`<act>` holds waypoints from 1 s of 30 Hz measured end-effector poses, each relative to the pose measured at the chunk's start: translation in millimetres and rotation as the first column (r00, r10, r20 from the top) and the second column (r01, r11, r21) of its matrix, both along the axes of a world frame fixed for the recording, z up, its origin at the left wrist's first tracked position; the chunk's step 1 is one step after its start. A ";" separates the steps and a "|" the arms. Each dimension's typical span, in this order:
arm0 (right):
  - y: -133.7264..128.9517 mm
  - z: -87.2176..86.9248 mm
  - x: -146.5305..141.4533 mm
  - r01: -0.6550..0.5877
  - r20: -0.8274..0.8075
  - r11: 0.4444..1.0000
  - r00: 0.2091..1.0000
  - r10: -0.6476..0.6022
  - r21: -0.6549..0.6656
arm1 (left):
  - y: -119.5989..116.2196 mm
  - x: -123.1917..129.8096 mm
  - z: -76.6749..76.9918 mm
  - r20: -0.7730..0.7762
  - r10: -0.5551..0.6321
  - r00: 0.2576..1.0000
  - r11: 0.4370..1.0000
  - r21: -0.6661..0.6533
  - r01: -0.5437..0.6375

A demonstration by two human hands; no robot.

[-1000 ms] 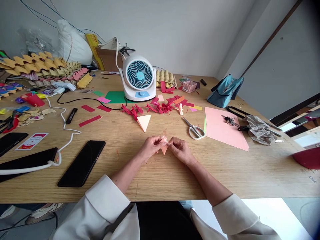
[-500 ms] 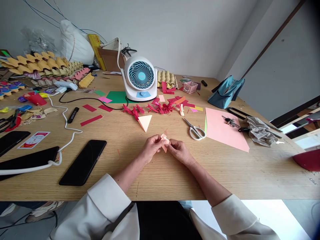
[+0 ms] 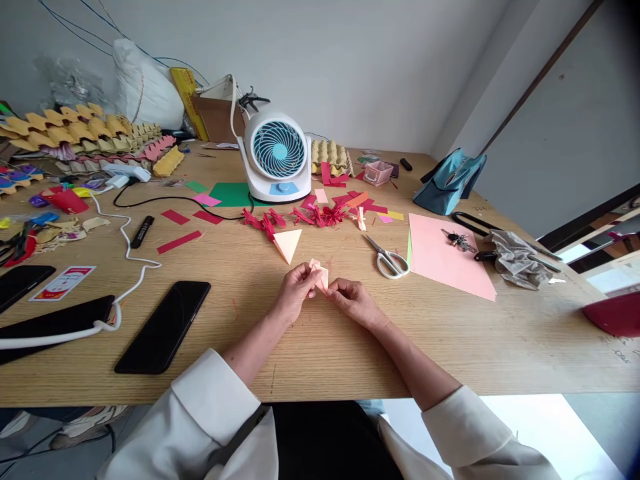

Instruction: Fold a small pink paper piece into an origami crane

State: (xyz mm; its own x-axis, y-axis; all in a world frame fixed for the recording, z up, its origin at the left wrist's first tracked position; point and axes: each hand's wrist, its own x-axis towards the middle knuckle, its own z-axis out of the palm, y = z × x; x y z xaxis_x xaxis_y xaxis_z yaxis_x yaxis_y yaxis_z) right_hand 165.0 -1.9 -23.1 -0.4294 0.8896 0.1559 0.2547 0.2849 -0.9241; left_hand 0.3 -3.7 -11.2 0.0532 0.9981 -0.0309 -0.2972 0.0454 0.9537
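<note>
A small piece of folded pale pink paper is held just above the table between my two hands. My left hand pinches it from the left, thumb on the near face. At its lower right corner, my right hand grips with thumb and forefinger. Beyond them lies a cream folded paper triangle, touching a row of crumpled red paper pieces. Scissors with white handles rest to the right, blades pointing away from me. The fingers hide part of the folded paper.
A white fan stands at the back. Pink paper sheets with keys on them lie right, near a blue bag. A black phone, a marker, a white cable and red strips are left.
The folded paper has turned and moved slightly left with my left hand. My right fingers have shifted from its side to its lower corner.
</note>
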 end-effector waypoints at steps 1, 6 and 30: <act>-0.1 0.2 -0.1 0.003 -0.006 1.000 1.000 -0.003 0.002 | -0.1 0.2 -0.1 0.002 -0.005 1.000 1.000 0.000 0.005; -0.5 1.5 0.8 0.006 -0.006 0.999 1.000 -0.006 0.039 | -0.7 0.6 -0.8 -0.021 -0.043 0.999 0.996 -0.083 0.041; -1.0 1.1 2.0 -0.031 -0.014 0.999 0.999 0.031 0.033 | 0.0 0.4 -6.6 -0.153 -0.110 0.982 0.989 0.076 0.123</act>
